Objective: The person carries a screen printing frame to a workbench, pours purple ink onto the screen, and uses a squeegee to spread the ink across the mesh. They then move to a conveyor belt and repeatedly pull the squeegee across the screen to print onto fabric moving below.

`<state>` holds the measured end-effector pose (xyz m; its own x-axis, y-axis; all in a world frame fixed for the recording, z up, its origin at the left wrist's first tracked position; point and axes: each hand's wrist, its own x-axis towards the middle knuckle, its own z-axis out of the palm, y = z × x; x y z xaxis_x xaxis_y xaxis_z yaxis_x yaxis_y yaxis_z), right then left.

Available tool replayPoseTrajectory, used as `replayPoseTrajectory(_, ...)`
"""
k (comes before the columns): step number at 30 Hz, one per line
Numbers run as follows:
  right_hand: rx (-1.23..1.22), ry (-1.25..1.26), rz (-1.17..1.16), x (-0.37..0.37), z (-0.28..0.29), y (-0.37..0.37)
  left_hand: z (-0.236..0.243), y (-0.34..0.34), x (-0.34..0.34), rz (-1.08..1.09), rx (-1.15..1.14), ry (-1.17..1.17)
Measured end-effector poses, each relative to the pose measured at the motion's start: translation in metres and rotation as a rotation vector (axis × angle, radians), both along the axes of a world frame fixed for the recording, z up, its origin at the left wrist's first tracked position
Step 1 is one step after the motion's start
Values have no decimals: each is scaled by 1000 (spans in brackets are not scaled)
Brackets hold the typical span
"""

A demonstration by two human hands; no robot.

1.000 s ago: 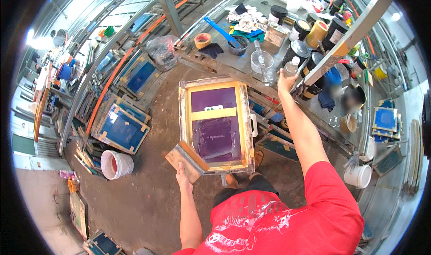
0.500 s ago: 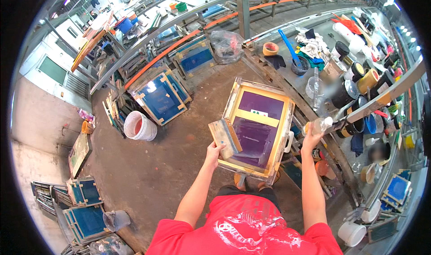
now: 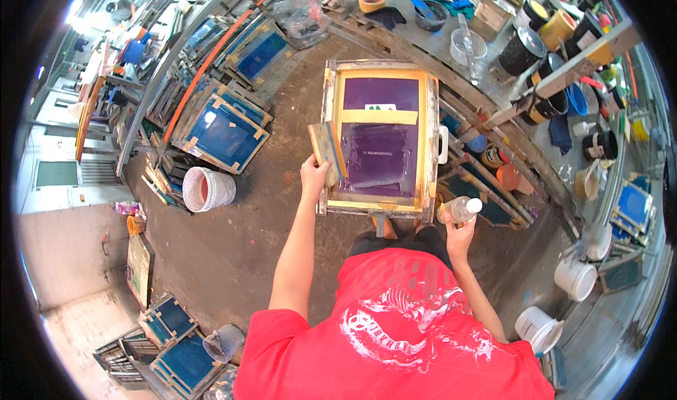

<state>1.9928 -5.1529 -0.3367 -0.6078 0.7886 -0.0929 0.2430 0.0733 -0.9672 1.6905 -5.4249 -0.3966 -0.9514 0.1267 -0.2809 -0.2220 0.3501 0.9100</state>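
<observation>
A printing screen [image 3: 379,153] with purple mesh, yellow tape and a worn frame stands before me, near my feet. My left hand [image 3: 314,177] is closed on a wood-handled squeegee [image 3: 325,150], held at the screen's left edge; from here I cannot tell whether it touches the frame. Off the screen's near right corner, my right hand [image 3: 460,236] grips a clear plastic bottle [image 3: 458,210] with a white cap. The bottle looks tilted, cap toward the right. A white handle [image 3: 443,145] sticks out from the frame's right side.
Along the right runs a bench [image 3: 437,58] holding tubs, tape rolls and a dark bowl [image 3: 430,16] with a blue-handled tool. Blue screens [image 3: 224,133] lean at the left behind a white bucket [image 3: 209,189]. More white buckets [image 3: 575,277] stand at the lower right.
My view has shifted, and the screen appears straighter. My right hand has brought the bottle from beside the bench in toward my body. The squeegee is turned more upright in my left hand.
</observation>
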Motion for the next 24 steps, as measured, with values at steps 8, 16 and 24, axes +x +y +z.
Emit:
replayPoseTrajectory(8,-45,-25,-21,30,7,-13,-4,34,-25,-157,-455,190)
replayPoseTrajectory(16,-66,-27,-46,23,9,-7,-4,55,-25,-121,-577,236)
replayPoseTrajectory(24,-45,-33,-38,22,5,-1,0,86,-25,-334,-669,248)
